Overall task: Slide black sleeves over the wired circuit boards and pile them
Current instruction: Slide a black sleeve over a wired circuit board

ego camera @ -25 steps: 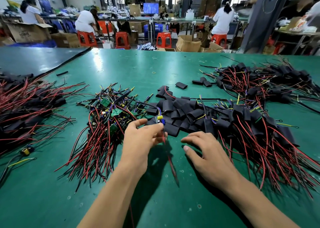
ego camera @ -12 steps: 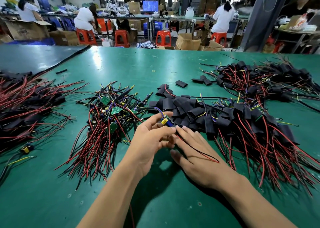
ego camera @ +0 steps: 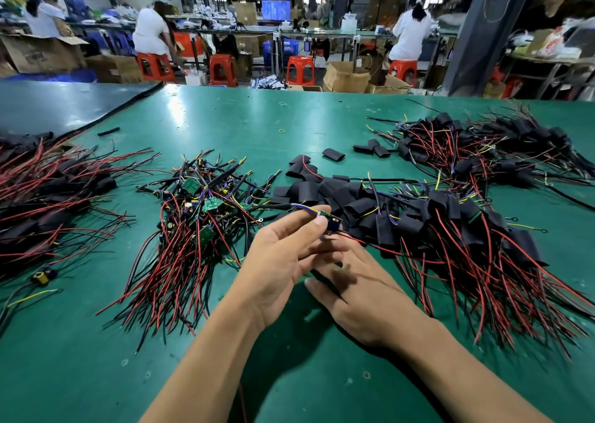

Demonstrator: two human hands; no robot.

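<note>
Over green table [ego camera: 225,116], raised left hand [ego camera: 283,261] pinches board [ego camera: 330,219].

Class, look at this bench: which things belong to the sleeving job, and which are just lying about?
Job: wired board pinched by the left hand; loose black sleeves; unsleeved boards pile; sleeved pile.
Lying about: small yellow ring; red stools; cardboard boxes.

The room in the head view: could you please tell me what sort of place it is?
Probably an electronics assembly workshop: heaps of wired circuit boards and black sleeves lie on a green worktable, and behind, people work at benches among red stools and cardboard boxes.
</note>
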